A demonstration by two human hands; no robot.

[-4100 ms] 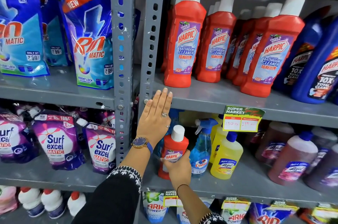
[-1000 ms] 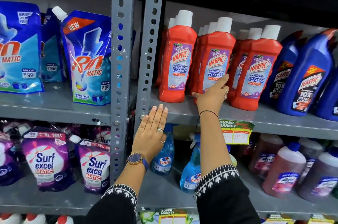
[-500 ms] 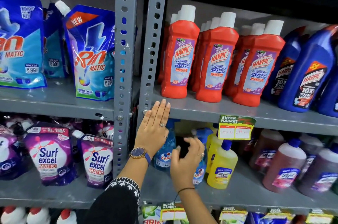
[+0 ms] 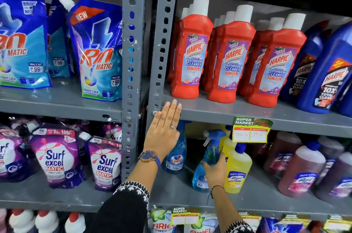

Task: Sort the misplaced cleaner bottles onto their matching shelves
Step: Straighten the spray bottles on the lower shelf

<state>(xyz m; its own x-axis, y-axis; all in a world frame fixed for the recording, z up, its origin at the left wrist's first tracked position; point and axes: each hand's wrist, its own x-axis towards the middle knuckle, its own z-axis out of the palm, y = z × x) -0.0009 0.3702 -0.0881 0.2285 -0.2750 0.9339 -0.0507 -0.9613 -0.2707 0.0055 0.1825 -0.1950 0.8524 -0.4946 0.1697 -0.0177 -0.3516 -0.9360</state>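
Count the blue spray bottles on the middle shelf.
2: one spray bottle behind the left hand, another spray bottle gripped by the right hand. More may be hidden behind.

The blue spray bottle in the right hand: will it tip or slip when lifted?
Blue spray bottle: the right hand grips its narrow neck above a wider, liquid-filled base, so it probably hangs steady. The smooth plastic may slip slightly.
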